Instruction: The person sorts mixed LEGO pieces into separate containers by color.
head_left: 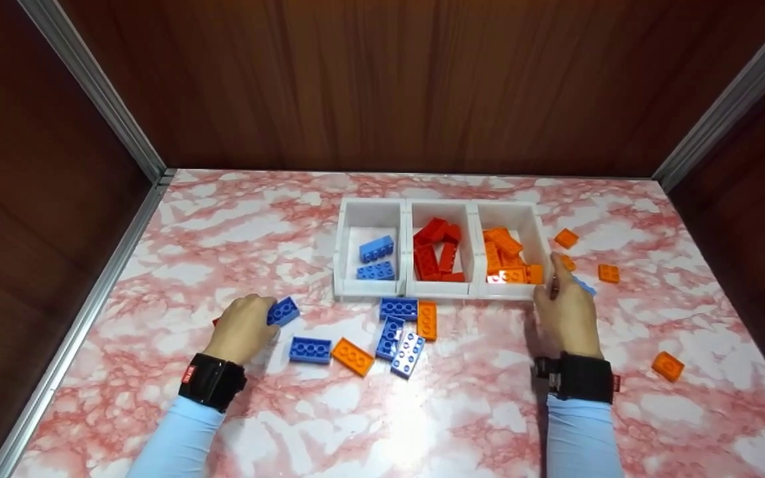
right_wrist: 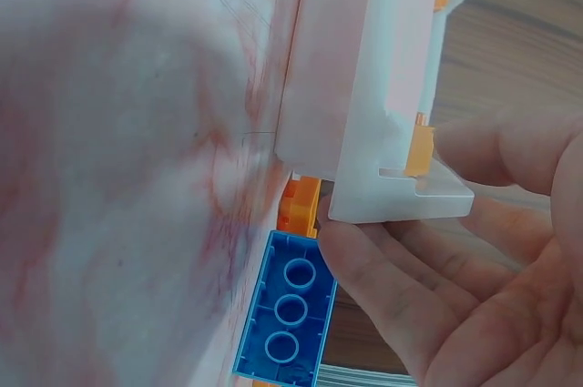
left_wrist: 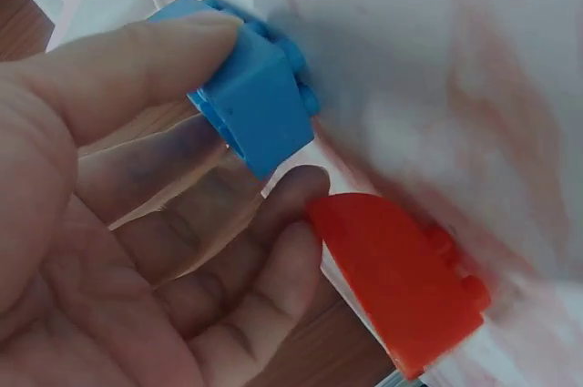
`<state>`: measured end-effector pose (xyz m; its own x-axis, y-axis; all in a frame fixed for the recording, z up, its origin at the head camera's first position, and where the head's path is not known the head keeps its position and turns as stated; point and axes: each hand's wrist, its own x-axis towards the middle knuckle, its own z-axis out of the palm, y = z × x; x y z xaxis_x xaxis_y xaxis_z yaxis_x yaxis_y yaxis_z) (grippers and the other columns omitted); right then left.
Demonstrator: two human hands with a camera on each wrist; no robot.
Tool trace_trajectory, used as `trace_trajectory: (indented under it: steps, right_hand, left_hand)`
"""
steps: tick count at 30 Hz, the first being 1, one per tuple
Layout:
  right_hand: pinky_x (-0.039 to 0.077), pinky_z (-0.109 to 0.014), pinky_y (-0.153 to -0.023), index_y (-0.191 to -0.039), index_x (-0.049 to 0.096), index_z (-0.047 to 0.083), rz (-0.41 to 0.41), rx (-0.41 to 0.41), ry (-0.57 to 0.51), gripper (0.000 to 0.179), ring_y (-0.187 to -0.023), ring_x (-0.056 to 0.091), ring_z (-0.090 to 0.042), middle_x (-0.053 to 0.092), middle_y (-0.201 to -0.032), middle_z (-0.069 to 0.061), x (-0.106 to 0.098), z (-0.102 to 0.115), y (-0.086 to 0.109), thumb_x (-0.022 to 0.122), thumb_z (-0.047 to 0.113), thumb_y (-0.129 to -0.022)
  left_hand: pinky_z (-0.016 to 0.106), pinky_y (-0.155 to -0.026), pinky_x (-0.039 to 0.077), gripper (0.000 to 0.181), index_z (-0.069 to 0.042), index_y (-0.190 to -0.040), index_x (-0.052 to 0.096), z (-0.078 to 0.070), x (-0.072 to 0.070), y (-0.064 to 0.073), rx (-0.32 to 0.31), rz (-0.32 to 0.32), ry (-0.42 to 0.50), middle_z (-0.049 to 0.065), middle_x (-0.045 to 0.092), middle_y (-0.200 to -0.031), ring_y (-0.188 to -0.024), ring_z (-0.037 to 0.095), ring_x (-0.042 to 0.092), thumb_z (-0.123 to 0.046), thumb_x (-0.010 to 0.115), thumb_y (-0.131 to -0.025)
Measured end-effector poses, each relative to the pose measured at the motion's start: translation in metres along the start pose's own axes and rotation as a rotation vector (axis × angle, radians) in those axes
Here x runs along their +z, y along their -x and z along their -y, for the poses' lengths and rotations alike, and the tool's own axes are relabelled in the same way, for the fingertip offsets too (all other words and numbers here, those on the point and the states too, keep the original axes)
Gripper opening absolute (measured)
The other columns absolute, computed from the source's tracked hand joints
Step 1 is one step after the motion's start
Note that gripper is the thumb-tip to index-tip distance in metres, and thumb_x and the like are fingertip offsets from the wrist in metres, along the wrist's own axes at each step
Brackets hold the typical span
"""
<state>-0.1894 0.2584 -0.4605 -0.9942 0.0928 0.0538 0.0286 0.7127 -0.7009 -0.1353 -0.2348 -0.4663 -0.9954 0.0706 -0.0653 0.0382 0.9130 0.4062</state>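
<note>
My left hand [head_left: 243, 325] pinches a blue toy brick [left_wrist: 260, 100] between thumb and forefinger, low over the marbled table. Beside its other fingertips, a red toy brick [left_wrist: 401, 282] with a curved side lies almost hidden by the hand in the head view. At the front right corner of a white three-part tray [head_left: 439, 290], my right hand [head_left: 568, 318] grips the tray, thumb at the front and fingers along the outer side. Close to those fingers lies another blue brick [right_wrist: 290, 310], hollow side showing in the right wrist view, with an orange brick [right_wrist: 299, 205] behind it.
Blue bricks [head_left: 374, 271], red bricks [head_left: 426, 261] and orange bricks [head_left: 503, 242] sit in separate tray compartments. In front lie several loose blue bricks [head_left: 311, 350] and two orange ones [head_left: 353, 356]. More small orange bricks [head_left: 609, 273] are scattered on the right. Wooden panels [head_left: 382, 86] enclose the table.
</note>
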Motion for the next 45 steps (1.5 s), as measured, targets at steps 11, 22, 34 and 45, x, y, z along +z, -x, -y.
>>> trace_trajectory:
  steps: [11,22,34,45]
  right_hand:
    - [0.044,-0.054,-0.097,-0.160,0.014,0.018,0.024,0.018,-0.007,0.067,-0.109,0.055,-0.036,0.051,-0.138,-0.029,-0.001,0.001,0.000,0.049,0.020,-0.102]
    - [0.047,-0.045,-0.079,-0.158,0.023,0.009,-0.024,-0.051,0.045,0.066,-0.084,0.057,-0.032,0.062,-0.114,-0.026,-0.001,-0.001,-0.001,0.052,0.015,-0.100]
    - [0.047,-0.052,-0.093,-0.159,0.019,0.013,0.008,-0.011,0.014,0.067,-0.103,0.059,-0.036,0.055,-0.133,-0.029,-0.001,0.000,0.000,0.051,0.018,-0.100]
    - [0.047,-0.054,-0.094,-0.159,0.018,0.014,0.012,-0.026,0.030,0.068,-0.108,0.059,-0.038,0.055,-0.132,-0.029,-0.003,-0.002,0.000,0.052,0.018,-0.101]
  left_hand:
    - [0.055,-0.092,0.048,0.047,0.007,-0.124,0.063,-0.023,-0.032,-0.016,0.072,-0.209,0.112,0.027,0.064,-0.114,-0.101,0.040,0.061,-0.003,0.078,-0.082]
    - [0.047,-0.093,0.049,0.032,0.002,-0.114,0.069,-0.091,-0.042,-0.095,0.274,-0.180,-0.038,0.020,0.068,-0.108,-0.100,0.036,0.062,-0.006,0.078,-0.084]
    - [0.051,-0.080,0.055,0.016,0.004,-0.103,0.073,-0.132,-0.021,-0.165,0.283,-0.117,-0.317,0.023,0.069,-0.101,-0.092,0.040,0.066,-0.002,0.064,-0.091]
    - [0.047,-0.077,0.058,0.028,0.006,-0.101,0.074,-0.138,0.008,-0.175,0.363,-0.188,-0.371,0.026,0.068,-0.097,-0.090,0.040,0.065,0.009,0.047,-0.096]
